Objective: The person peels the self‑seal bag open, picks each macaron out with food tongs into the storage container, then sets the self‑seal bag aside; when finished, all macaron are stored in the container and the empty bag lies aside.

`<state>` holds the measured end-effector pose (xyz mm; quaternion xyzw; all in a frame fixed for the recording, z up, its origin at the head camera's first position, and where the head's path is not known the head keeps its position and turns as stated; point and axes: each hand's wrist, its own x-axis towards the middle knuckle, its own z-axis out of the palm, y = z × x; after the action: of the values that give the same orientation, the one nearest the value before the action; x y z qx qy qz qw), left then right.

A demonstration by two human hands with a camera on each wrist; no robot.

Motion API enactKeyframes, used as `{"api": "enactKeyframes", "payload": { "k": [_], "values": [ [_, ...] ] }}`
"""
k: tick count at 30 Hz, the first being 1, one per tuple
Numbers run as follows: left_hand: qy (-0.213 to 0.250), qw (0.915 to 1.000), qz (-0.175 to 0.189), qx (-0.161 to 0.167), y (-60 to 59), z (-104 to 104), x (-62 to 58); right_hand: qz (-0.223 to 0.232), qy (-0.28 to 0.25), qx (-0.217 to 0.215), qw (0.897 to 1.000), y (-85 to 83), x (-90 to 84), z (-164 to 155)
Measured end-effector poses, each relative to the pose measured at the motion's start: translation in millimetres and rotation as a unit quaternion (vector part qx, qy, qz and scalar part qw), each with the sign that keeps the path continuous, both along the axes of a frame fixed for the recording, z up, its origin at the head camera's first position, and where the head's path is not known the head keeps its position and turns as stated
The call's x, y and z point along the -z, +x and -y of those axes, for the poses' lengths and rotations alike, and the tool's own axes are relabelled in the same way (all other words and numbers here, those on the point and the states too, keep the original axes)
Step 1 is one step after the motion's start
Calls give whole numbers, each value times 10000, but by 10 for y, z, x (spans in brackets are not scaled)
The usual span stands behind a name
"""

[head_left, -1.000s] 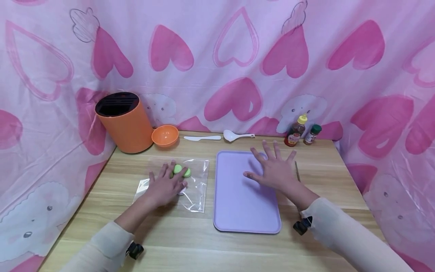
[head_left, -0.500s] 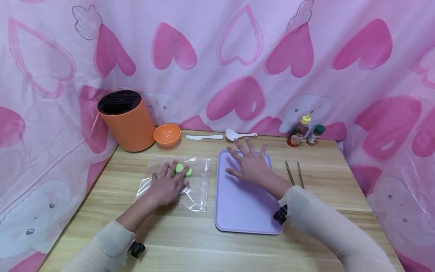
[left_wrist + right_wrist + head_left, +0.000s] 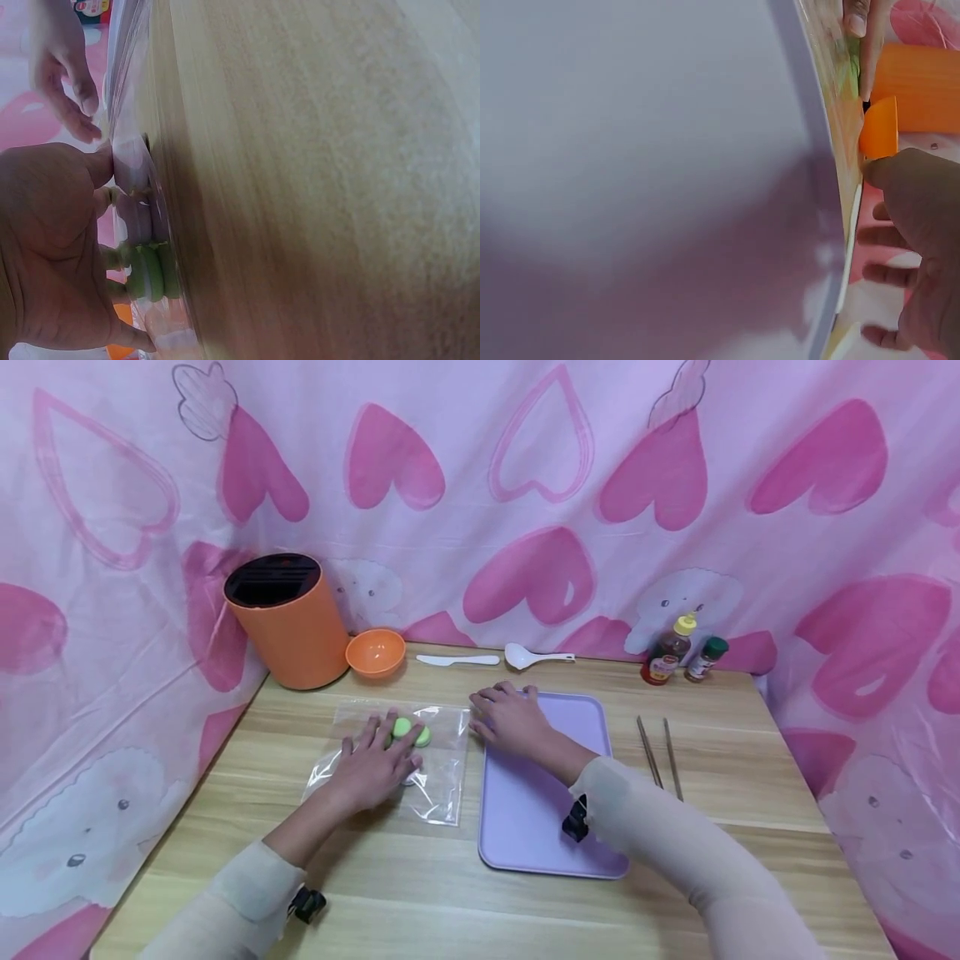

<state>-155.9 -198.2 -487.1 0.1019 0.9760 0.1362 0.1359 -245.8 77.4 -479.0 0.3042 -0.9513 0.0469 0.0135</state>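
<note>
My left hand (image 3: 367, 774) rests with spread fingers on a clear plastic bag (image 3: 444, 789) on the table's left half. Green macarons (image 3: 402, 727) show past its fingertips, and the left wrist view also shows purple macarons (image 3: 133, 217) inside the bag beneath the fingers. Over the far left corner of a light purple tray (image 3: 517, 835) is my right hand (image 3: 512, 718), palm down, fingers loosely bent and close to the bag's upper right corner. In the right wrist view nothing shows between the fingers of the right hand (image 3: 922, 232).
An orange knife block (image 3: 288, 627) and orange bowl (image 3: 376, 653) stand at the back left. Along the back edge lie a white knife (image 3: 457, 660) and white ladle (image 3: 536, 657). A sauce bottle (image 3: 666, 652) and green-capped jar (image 3: 707, 660) stand back right. Chopsticks (image 3: 672, 760) lie right of the tray.
My right hand has moved left across the tray toward the bag, lowering and bending its fingers, which uncovers the chopsticks. The left hand stays on the bag. The head view shifts slightly.
</note>
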Motion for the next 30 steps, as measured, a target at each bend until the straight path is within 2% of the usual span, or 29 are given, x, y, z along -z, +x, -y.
{"api": "enactKeyframes", "payload": {
  "k": [4,12,23,30],
  "values": [
    [10,10000,56,-20,2,-6,-22,-80,-277,-181,9994,-47,50,85],
    [-26,10000,5,-5,16,7,-6,23,-692,-119,9975,-91,102,199],
    [-14,10000,15,-17,17,-11,-19,-82,-742,-34,9972,-141,161,252],
    [-7,10000,-43,-15,-1,-7,-5,-208,-698,-127,9973,-147,179,253]
  ]
}}
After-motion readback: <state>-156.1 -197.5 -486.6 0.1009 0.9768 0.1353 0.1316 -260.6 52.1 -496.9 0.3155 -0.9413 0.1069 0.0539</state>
